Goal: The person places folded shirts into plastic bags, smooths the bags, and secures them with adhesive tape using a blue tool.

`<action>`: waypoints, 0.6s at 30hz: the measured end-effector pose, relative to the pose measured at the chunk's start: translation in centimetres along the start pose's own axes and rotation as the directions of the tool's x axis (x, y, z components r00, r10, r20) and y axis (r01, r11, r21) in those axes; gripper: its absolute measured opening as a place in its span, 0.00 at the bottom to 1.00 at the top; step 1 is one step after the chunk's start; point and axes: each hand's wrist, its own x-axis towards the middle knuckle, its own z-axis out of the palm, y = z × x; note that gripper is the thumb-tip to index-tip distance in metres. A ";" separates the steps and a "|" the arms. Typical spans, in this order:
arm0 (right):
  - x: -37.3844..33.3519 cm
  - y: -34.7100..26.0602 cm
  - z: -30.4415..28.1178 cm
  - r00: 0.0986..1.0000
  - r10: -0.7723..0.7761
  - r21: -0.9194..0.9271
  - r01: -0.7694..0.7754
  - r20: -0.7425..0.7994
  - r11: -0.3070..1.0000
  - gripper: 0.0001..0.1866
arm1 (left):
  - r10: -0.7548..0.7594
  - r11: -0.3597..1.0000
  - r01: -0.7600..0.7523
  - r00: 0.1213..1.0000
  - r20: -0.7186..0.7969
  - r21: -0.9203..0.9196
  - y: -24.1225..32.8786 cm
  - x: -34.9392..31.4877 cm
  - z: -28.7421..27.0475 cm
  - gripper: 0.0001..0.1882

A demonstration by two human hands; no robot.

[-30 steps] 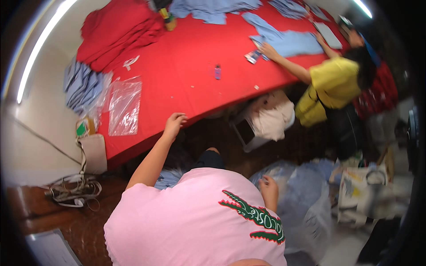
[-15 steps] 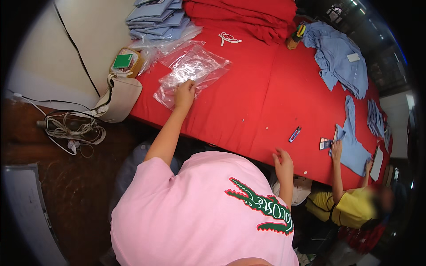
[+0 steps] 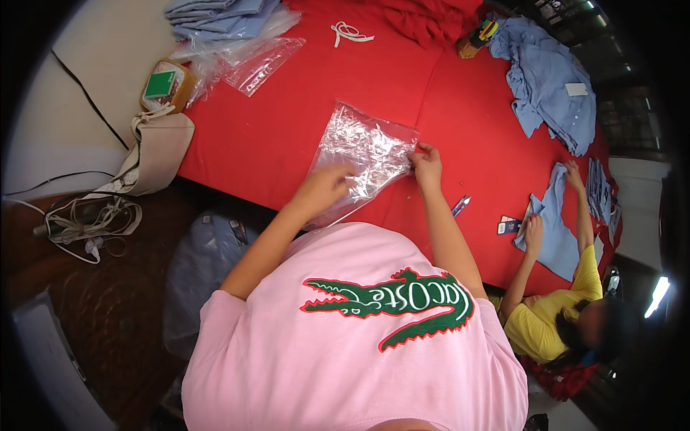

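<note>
A clear plastic bag (image 3: 365, 147) is spread in front of me, just over the red cloth. My right hand (image 3: 427, 169) pinches its right edge between thumb and fingers. Across the bag's lower left part lies my left hand (image 3: 325, 189); motion smears its fingers, so their grip on the plastic does not show. A pair of blue thread snips (image 3: 461, 206) rests on the cloth to the right of my right hand.
Red cloth (image 3: 287, 144) covers the table. Folded blue garments (image 3: 215, 18) and more clear bags (image 3: 262, 65) lie far left, near a tub (image 3: 176, 90). White cord (image 3: 350, 34) lies farther back. At right, a co-worker in yellow (image 3: 550, 316) handles a blue garment (image 3: 553, 237).
The bag has come off the far-left pile toward me and to the right. My right hand has risen from the table edge and taken its right side. The co-worker's far hand has reached farther back.
</note>
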 end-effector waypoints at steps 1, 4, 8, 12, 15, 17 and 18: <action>-0.9 -0.4 0.1 0.998 -0.024 0.040 0.027 -0.066 0.999 0.25 | 0.000 0.999 0.007 0.987 -0.158 0.049 -0.6 -0.3 -1.1 0.16; -2.8 -1.8 -0.5 0.992 -0.116 -0.214 0.102 -0.056 0.972 0.19 | -0.130 0.988 0.156 0.867 -0.481 0.014 -4.3 0.9 -2.1 0.14; -2.8 -0.7 -0.1 0.994 -0.012 -0.215 0.035 0.107 0.976 0.10 | -0.513 0.771 0.339 0.832 -0.211 -0.539 -6.6 4.6 -1.4 0.11; -3.6 -3.4 2.3 0.956 -0.019 0.012 0.016 0.292 1.000 0.09 | -0.579 0.580 0.466 0.813 0.064 -0.668 -6.6 7.2 -0.6 0.13; -4.4 -6.6 2.5 0.931 0.048 0.336 -0.179 0.363 0.925 0.10 | -0.491 0.642 0.396 0.870 0.045 -0.657 -5.2 7.7 -0.8 0.17; -4.4 -8.0 1.6 0.903 -0.030 0.462 -0.191 0.429 0.866 0.09 | -0.429 0.740 0.349 0.903 -0.003 -0.574 -6.2 8.1 -0.8 0.18; -4.1 -8.5 0.9 0.888 -0.073 0.521 -0.198 0.454 0.831 0.09 | -0.406 0.752 0.307 0.913 -0.043 -0.583 -6.9 8.7 -1.0 0.16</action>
